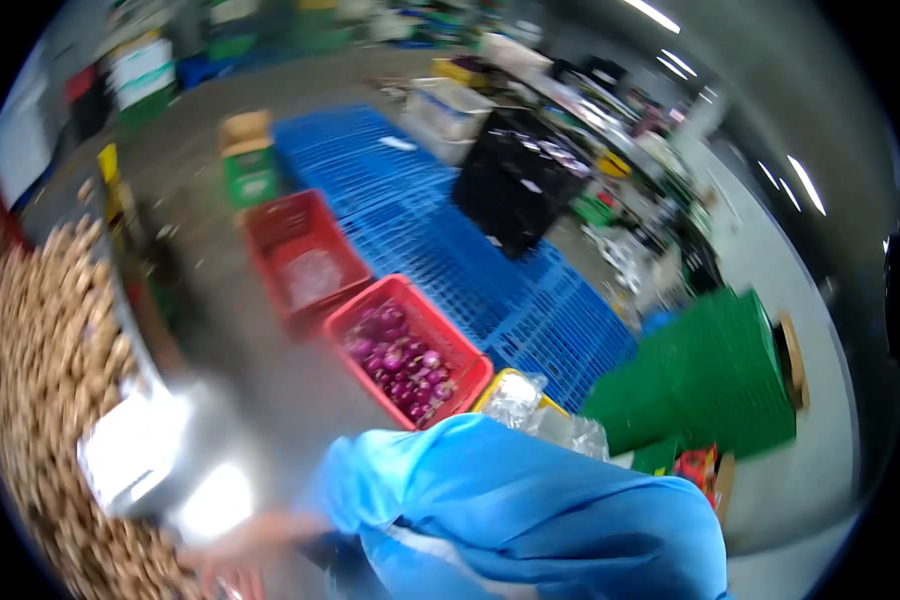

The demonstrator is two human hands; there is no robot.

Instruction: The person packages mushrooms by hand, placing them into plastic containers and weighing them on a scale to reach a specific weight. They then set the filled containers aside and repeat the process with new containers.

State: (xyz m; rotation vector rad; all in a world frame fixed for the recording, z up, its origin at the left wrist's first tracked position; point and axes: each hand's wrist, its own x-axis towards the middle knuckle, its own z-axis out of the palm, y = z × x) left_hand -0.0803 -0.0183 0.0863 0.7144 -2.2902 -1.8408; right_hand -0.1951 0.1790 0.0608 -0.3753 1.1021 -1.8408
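My right hand [270,532] is a motion blur at the lower left, beyond the end of a light blue sleeve [530,510]. Its fingers are smeared, and whether they hold anything cannot be made out. Just above it is a shiny, glaring metal surface [215,440] with a bright white patch. A large heap of small tan, bulb-like produce [45,340] lies to the left of the hand. Blurred pinkish shapes below the hand are unclear. I do not see my left hand.
A red crate of purple onions [400,360] stands beside another red crate [305,255] holding clear plastic. Behind are blue pallets [400,215] with a black-wrapped box [515,180]. Green rolled material [690,380] stands at the right, near a yellow-rimmed crate with plastic bags [560,428].
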